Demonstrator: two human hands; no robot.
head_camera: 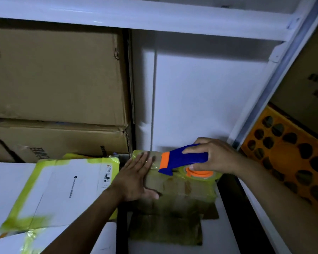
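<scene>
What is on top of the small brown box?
A flat left hand and a blue tape dispenser, gripped by the right hand. They cover part of the box top.

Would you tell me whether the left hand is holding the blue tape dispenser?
No, the right hand grips the tape dispenser, while the left hand presses flat on the taped box.

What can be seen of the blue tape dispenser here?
The tape dispenser looks like glossy plastic: a blue handle and body, an orange band near its front, and an orange hub holding a roll of yellowish clear tape. It lies nearly level, front pointing left, on top of the tape-wrapped cardboard box. The right hand grips its handle from above, thumb by the hub. The left hand presses flat on the box just beside its front.
</scene>
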